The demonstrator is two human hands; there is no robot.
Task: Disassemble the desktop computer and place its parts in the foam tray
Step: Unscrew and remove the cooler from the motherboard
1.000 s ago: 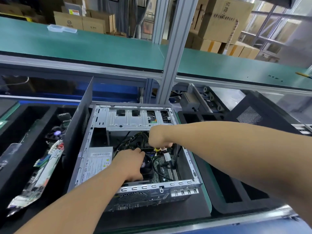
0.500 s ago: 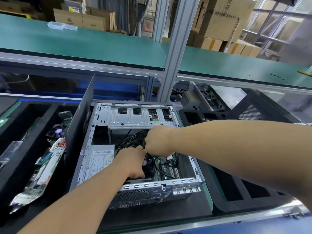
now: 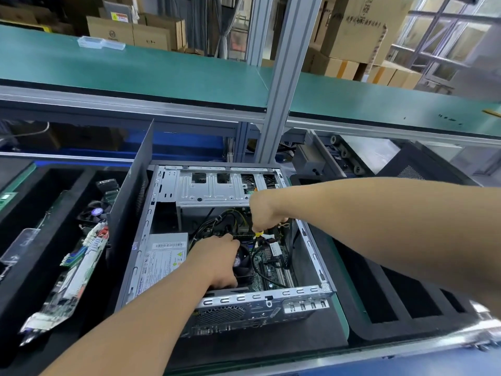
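Note:
The open desktop case (image 3: 306,240) lies on its side in the middle. Inside are the silver power supply (image 3: 162,256), a black CPU fan (image 3: 245,263), the green motherboard (image 3: 273,270) and black cables (image 3: 217,223). My left hand (image 3: 217,263) rests over the fan, its fingertips closed on the black cable bundle. My right hand (image 3: 264,211) is a fist just above it, gripping a thin yellow-tipped piece (image 3: 257,233); I cannot tell if that is a tool or a plug. The black foam tray (image 3: 35,191) on the left holds a bagged circuit board (image 3: 76,267) and a fan (image 3: 95,211).
The dark side panel (image 3: 130,213) stands upright between case and left tray. A second black foam tray (image 3: 352,267) with open compartments lies to the right. An aluminium post (image 3: 282,77) rises behind the case, under a green shelf (image 3: 135,66). A black mesh case (image 3: 412,169) sits at the far right.
My right fist dipped left toward my left hand, then lifted back slightly, showing the yellow tip again. My left hand has stayed on the fan and cables.

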